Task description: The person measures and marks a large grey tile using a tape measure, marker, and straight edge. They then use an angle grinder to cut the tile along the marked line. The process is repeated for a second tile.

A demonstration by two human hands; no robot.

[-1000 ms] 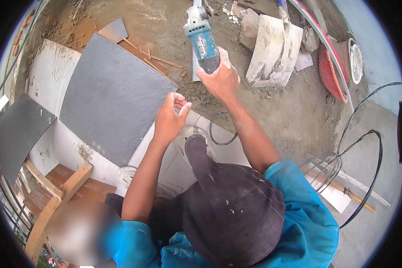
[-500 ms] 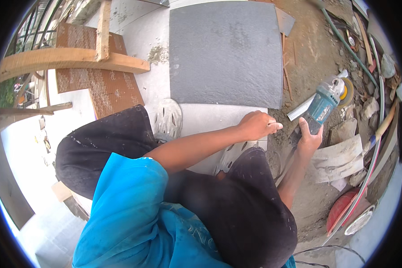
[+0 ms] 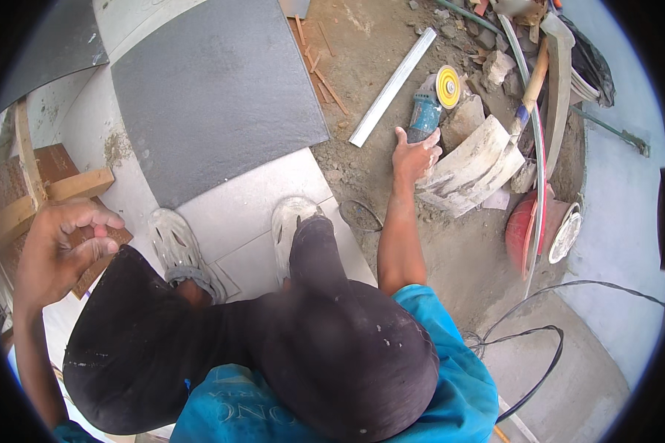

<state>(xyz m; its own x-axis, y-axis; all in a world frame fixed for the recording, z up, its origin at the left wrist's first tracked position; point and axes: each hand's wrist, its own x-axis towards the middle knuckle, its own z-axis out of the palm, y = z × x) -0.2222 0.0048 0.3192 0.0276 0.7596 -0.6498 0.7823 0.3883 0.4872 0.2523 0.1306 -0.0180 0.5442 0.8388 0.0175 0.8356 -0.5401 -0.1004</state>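
My right hand (image 3: 415,156) is wrapped round the rear of a teal angle grinder (image 3: 425,114), low over the dirt beside the rubble. The yellow-centred disc (image 3: 448,86) of the grinder faces up. At the far left, my left hand (image 3: 70,247) hovers above my knee with its fingers loosely curled. A gap shows between thumb and forefinger, and I see nothing held there. A large dark grey tile (image 3: 214,96) lies ahead of my feet on pale floor tiles (image 3: 266,188). To its right, a pale metal bar (image 3: 393,87) rests on the dirt.
Broken stones (image 3: 498,68) and a curved, cement-smeared pale piece (image 3: 469,166) lie right of the grinder. A wood-handled tool (image 3: 537,77), a red bowl (image 3: 521,225) and black cable (image 3: 528,332) are near the wall. Wooden beams (image 3: 85,183) stand at left.
The view has swung to the right. My right hand has brought the grinder down beside the rubble, its disc now facing up. My left hand has moved from the middle to the far left.
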